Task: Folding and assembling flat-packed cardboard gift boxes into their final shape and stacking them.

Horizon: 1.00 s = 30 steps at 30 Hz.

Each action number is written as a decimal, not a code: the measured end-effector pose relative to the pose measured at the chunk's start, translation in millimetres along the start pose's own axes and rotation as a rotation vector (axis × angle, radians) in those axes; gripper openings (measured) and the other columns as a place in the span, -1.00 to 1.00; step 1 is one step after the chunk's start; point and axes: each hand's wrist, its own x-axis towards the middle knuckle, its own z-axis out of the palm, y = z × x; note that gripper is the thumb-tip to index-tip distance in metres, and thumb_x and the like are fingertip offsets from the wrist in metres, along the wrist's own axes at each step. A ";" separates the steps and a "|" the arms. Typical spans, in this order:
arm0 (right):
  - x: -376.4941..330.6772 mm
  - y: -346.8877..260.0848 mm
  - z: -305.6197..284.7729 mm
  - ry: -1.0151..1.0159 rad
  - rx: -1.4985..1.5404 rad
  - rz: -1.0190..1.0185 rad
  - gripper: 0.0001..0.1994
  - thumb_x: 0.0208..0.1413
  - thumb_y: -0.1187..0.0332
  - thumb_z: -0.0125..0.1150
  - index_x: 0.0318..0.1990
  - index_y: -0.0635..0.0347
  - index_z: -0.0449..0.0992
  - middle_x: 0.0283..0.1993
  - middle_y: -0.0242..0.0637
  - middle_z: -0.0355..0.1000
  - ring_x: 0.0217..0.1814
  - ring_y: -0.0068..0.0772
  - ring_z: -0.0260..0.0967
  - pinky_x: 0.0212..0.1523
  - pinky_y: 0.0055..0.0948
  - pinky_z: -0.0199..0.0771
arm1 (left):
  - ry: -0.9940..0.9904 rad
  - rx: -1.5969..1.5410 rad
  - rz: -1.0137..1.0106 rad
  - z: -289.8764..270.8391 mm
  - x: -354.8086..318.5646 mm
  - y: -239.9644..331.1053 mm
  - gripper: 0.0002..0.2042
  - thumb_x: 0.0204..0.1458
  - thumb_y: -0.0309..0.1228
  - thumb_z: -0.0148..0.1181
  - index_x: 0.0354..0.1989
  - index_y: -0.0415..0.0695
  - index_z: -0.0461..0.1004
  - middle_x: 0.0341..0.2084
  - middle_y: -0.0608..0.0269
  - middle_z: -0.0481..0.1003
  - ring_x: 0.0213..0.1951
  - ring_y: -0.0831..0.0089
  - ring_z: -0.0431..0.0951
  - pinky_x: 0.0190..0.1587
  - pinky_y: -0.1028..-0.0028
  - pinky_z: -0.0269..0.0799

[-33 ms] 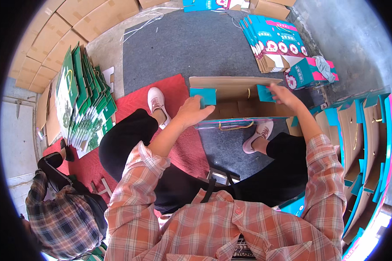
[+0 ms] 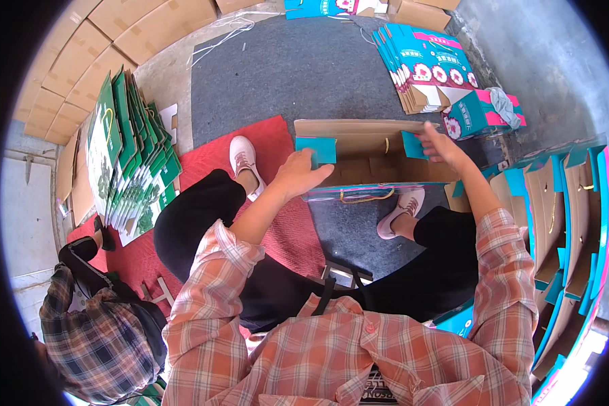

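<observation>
A carton (image 2: 365, 124) with brown inside walls and a teal outside stands with its top side open between my feet. Two short teal flaps show at its ends, and a yellow cord handle (image 2: 367, 197) hangs on its near side. My left hand (image 2: 300, 174) grips the left end, thumb along the inside, fingertips partly hidden by the left flap (image 2: 316, 147). At the other end is my right hand (image 2: 442, 147), its fingers apart and slightly blurred, close beside the right flap (image 2: 413, 145). Whether it touches that flap I cannot tell.
Flattened green cartons (image 2: 132, 155) lean in a stack at left. Flat teal cartons (image 2: 430, 64) and a teal box with a grey cloth (image 2: 503, 107) lie far right. Opened cartons (image 2: 545, 203) line the right side. Another person in a plaid shirt (image 2: 105, 338) sits at lower left.
My right hand's fingers have spread and lifted a little off the right flap, which has shifted slightly. My left hand and the carton have stayed put.
</observation>
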 end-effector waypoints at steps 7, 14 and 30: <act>5.3 -4.2 -10.0 0.020 0.362 0.150 0.20 -0.20 -0.62 -0.29 0.33 0.38 -0.02 0.28 0.28 0.05 0.30 0.16 0.10 0.19 0.01 0.18 | 0.028 0.064 0.006 -0.9 -7.3 13.0 -0.38 -0.01 0.00 0.09 -0.03 -0.39 0.31 -0.09 -0.23 0.39 -0.01 -0.01 0.43 0.03 0.20 0.32; 1.6 -10.9 0.4 0.055 0.565 0.254 0.08 -0.12 -0.41 0.05 0.37 0.20 -0.14 0.34 0.15 -0.02 0.26 0.15 0.13 0.11 0.04 0.27 | 0.024 0.072 0.014 -2.0 -7.9 8.5 -0.36 -0.03 -0.04 0.06 0.06 -0.40 0.27 0.02 -0.26 0.34 0.10 -0.04 0.34 0.14 0.21 0.24; -16.0 -25.7 25.2 0.116 -1.098 -0.257 -0.19 -0.27 0.14 0.47 0.20 0.19 0.25 0.24 -0.04 0.18 0.23 -0.03 0.18 0.19 -0.25 0.28 | 0.049 0.459 -0.047 -46.4 -35.9 20.9 -0.60 0.00 -0.22 0.01 -0.16 -0.36 0.34 -0.20 -0.20 0.47 -0.15 -0.03 0.52 -0.09 0.11 0.41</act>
